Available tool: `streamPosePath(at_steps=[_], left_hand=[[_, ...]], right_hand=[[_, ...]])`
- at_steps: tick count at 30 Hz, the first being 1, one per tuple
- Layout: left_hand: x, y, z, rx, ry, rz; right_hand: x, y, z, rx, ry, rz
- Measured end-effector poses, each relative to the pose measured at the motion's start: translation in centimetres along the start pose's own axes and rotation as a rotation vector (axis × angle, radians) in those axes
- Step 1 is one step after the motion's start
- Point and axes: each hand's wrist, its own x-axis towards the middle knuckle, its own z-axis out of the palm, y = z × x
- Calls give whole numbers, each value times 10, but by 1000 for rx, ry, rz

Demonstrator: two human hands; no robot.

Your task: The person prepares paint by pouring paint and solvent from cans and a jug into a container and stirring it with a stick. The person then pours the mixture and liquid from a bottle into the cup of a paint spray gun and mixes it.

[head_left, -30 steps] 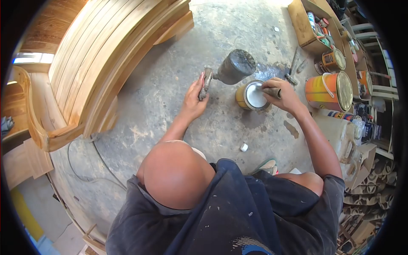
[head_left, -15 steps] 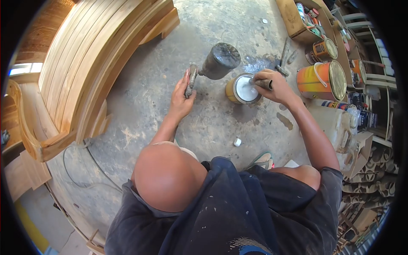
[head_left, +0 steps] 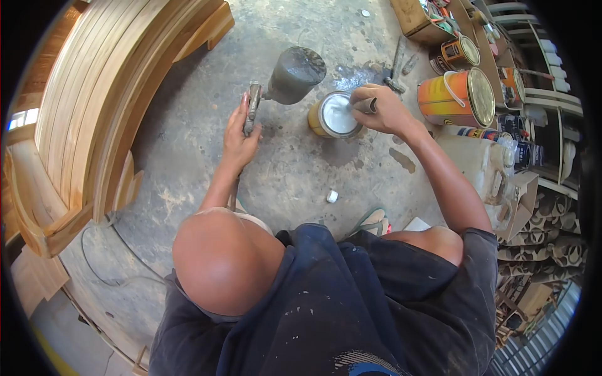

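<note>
My left hand (head_left: 239,136) is closed around the grip of a worn metal spray gun (head_left: 253,105). Its dark, stained cup (head_left: 295,76) sticks out to the right over the concrete floor. In my right hand (head_left: 387,111) is a brown, curled, tube-like piece (head_left: 370,105), held at the rim of an open can (head_left: 321,120). Whitish liquid (head_left: 339,114) fills the can. The far end of the curled piece is hidden by my fingers, so I cannot tell how deep it reaches.
Slatted wooden furniture (head_left: 94,94) stands at left, a hose (head_left: 135,250) near it. At right are an orange-yellow bucket (head_left: 454,97), a smaller can (head_left: 461,51), a plastic jug (head_left: 473,166) and a tool box (head_left: 417,19). A white cap (head_left: 332,197) lies on the floor.
The whole view has shifted, so the floor items appear further left and slightly higher. Both hands keep their grips, and the right hand stays at the can.
</note>
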Motion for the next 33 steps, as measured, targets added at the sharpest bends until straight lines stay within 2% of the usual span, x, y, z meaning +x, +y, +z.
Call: streamPosePath(at_steps=[3,4,8,9,13,19,23,24,28,29,33], left_hand=[[1,-3,0,40,12,27],[1,0,0,38,8,26],[-1,11,-2,-26,-6,-64],[-2,9,-2,-28,-8,-67],[-1,2,-2,-42,-11,-5],[-1,11,0,-46,-10,32],[-3,12,-3,-48,-44,-42],[-3,12,-3,-48,-44,-41],[-4,10,-3,-40,-32,-23],[-3,11,-3,-41,-35,-21],[-4,14,-4,-77,-48,-50]], right_hand=[[1,-20,-8,49,-250,355],[0,-18,-5,49,-249,360],[0,7,13,176,24,20],[1,8,12,177,21,23],[2,7,2,-177,-74,87],[-3,-7,4,133,-140,257],[2,11,8,-53,70,-45],[1,7,6,-54,71,-44],[0,-10,-4,-88,-183,267],[0,-9,-2,-88,-181,269],[-3,2,14,158,37,140]])
